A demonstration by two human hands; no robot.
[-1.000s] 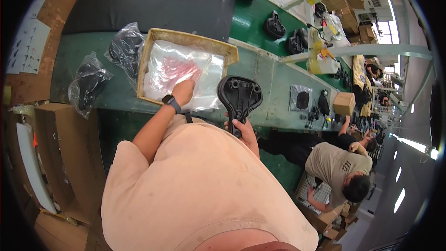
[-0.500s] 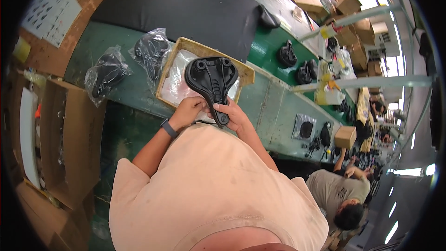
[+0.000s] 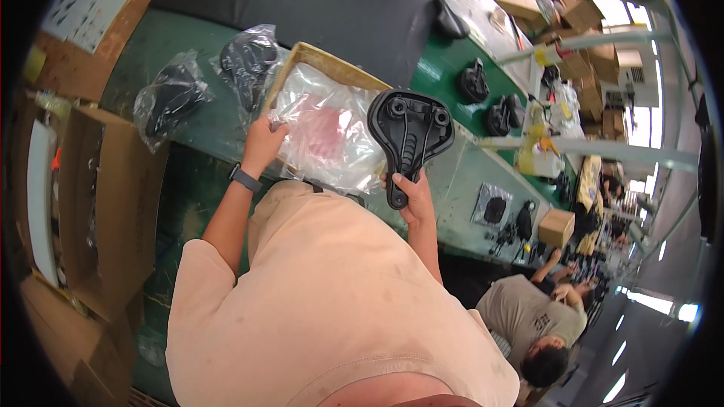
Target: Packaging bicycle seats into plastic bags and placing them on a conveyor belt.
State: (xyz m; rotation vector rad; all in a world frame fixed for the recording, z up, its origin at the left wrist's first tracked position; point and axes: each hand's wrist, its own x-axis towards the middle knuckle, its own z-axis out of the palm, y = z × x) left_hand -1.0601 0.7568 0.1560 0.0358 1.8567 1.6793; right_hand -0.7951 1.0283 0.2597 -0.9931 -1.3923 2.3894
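Just past three o'clock from the yellow tray [image 3: 339, 65], a black bicycle saddle [image 3: 409, 126] is held underside up, its narrow nose pointing toward six o'clock. The right hand [image 3: 415, 197] has its fingers clamped around that nose, thumb on top. Between eight and nine o'clock, the left hand [image 3: 265, 142] is at the edge of the clear plastic bags [image 3: 320, 137] in the tray; its fingers bend close together, but I cannot tell whether they pinch a bag. Toward ten o'clock on the green bench [image 3: 219, 124] lie two bagged saddles [image 3: 250, 62], one beyond the other, whose wrapping looks done. The held saddle is bare, so its bagging appears to be left. Toward two to three o'clock, farther off, sit other saddles [image 3: 473, 83], seemingly unwrapped.
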